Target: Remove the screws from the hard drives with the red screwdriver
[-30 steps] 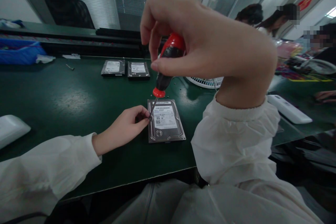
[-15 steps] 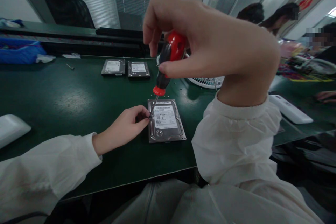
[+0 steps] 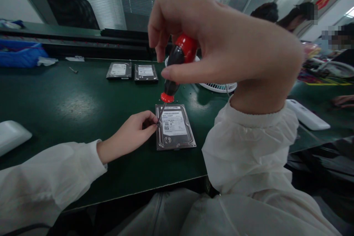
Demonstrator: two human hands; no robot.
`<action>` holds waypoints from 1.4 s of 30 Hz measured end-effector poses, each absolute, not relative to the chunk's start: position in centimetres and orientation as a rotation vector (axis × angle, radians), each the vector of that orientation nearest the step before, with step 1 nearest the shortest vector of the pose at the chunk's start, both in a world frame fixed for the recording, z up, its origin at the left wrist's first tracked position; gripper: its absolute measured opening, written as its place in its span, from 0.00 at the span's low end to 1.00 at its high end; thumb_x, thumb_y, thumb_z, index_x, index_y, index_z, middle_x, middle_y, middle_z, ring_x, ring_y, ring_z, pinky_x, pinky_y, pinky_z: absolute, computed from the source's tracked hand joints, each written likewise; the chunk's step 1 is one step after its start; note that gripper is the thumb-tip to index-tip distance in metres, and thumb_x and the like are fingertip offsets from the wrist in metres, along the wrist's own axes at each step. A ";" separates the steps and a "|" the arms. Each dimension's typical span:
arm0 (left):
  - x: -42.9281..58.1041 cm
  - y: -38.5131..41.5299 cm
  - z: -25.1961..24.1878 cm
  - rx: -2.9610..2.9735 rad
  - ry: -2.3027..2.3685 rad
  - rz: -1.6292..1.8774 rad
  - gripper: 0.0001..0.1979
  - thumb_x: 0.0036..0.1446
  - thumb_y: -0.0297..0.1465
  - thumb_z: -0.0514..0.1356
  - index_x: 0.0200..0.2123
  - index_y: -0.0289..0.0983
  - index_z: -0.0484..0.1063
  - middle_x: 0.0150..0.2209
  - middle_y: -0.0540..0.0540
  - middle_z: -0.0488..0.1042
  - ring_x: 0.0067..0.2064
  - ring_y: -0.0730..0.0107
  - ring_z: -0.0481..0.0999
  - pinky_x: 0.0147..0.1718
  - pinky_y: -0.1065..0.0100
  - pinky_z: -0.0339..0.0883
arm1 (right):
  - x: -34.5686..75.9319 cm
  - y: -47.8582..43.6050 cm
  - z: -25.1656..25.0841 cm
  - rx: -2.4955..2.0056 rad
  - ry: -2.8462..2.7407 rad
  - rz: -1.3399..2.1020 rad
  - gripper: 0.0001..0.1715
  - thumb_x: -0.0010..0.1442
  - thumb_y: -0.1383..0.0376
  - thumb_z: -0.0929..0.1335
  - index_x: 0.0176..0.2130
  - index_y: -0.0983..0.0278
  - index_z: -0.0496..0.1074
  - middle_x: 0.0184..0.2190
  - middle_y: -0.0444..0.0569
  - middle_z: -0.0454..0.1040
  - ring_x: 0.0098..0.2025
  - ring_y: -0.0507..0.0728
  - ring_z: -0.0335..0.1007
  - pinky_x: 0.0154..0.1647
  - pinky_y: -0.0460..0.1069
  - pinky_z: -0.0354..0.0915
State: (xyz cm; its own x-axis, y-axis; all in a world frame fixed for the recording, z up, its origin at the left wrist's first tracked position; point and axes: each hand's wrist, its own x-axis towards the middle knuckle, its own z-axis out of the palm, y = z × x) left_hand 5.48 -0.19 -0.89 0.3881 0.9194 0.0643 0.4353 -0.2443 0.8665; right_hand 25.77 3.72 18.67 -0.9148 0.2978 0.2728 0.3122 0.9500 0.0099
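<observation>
A hard drive [image 3: 181, 140] with a white label lies flat on the green table in front of me. My right hand [image 3: 190, 37], held high above it, is wrapped round the red and black handle of a screwdriver [image 3: 174, 59]. The thin shaft slants down and left to the drive's left edge. There my left hand [image 3: 138, 129] has its thumb and forefinger pinched together, right at the screwdriver's tip. Whatever lies between those fingertips is too small and hidden to name.
Two more hard drives, a left one [image 3: 119, 70] and a right one [image 3: 146, 73], lie farther back. Behind my right hand is a white round basket [image 3: 218, 87]. A blue bin [image 3: 22, 53] stands at far left. White objects lie at both sides; people sit at right.
My right hand has turned slightly, its thumb shifting left across the handle, and the screwdriver handle has rotated. The left hand and the drive have stayed in place.
</observation>
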 end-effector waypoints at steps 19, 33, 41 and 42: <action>5.5 -0.2 -1.0 1.835 1.184 0.754 0.10 0.61 0.39 0.59 0.37 0.39 0.71 0.35 0.49 0.76 0.37 0.63 0.76 0.36 0.61 0.68 | 26.1 3.9 18.6 -0.506 -2.843 -0.052 0.25 0.61 0.65 0.67 0.53 0.77 0.64 0.49 0.48 0.70 0.46 0.47 0.69 0.45 0.43 0.68; 5.4 -0.1 -1.2 1.847 1.172 0.772 0.09 0.61 0.38 0.59 0.37 0.39 0.71 0.35 0.49 0.76 0.37 0.63 0.76 0.37 0.61 0.69 | 25.9 3.9 18.4 -0.621 -2.804 -0.115 0.24 0.64 0.59 0.67 0.54 0.73 0.65 0.54 0.49 0.68 0.46 0.48 0.70 0.55 0.49 0.69; 5.5 -0.2 -1.1 1.835 1.189 0.768 0.09 0.60 0.38 0.59 0.37 0.39 0.71 0.34 0.50 0.76 0.36 0.63 0.75 0.36 0.61 0.68 | 26.4 3.7 19.0 -0.474 -2.898 -0.033 0.24 0.60 0.65 0.69 0.53 0.74 0.63 0.53 0.45 0.68 0.49 0.46 0.70 0.46 0.42 0.67; 5.5 -0.2 -1.0 1.838 1.190 0.769 0.08 0.60 0.38 0.59 0.37 0.39 0.71 0.34 0.50 0.76 0.36 0.63 0.75 0.36 0.61 0.68 | 26.4 3.7 19.0 -0.500 -2.878 -0.030 0.25 0.61 0.64 0.69 0.53 0.75 0.63 0.53 0.47 0.68 0.49 0.46 0.70 0.46 0.42 0.67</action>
